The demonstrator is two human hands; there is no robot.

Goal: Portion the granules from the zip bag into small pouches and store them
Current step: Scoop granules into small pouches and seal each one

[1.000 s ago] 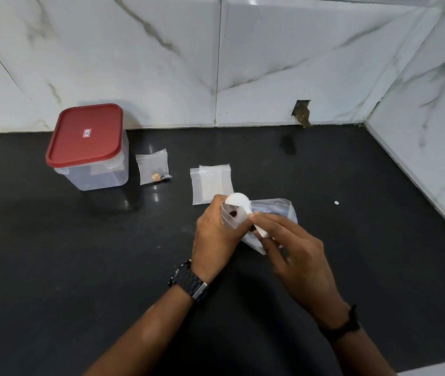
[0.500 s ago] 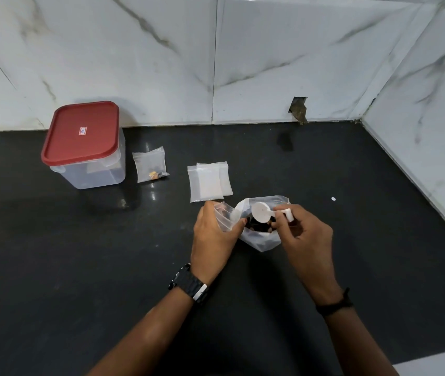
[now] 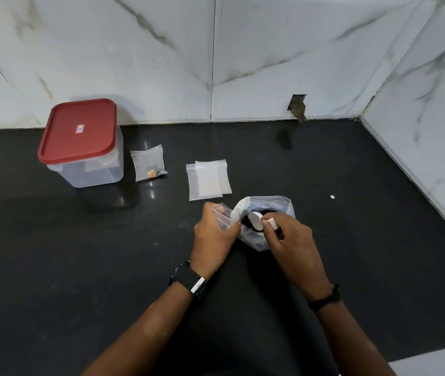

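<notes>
Zip bag [image 3: 266, 207] gapes; right hand [image 3: 289, 240] dips scoop [image 3: 256, 221] inside.

Black glossy countertop [image 3: 53, 267] fills the lower frame, meeting marble wall tiles at top and right. On it, upper left: clear tub [image 3: 91, 169] with red lid. Just right: small pouch [image 3: 148, 166] with bits inside. Centre: two overlapping empty pouches [image 3: 208, 180]. Below these: open zip bag [image 3: 267, 213] with dark contents. Right: small white speck [image 3: 332, 197].

One head-worn view looks forward and down, close over the black counter [image 3: 80, 267] toward the marble wall corner [image 3: 362, 115]
</notes>
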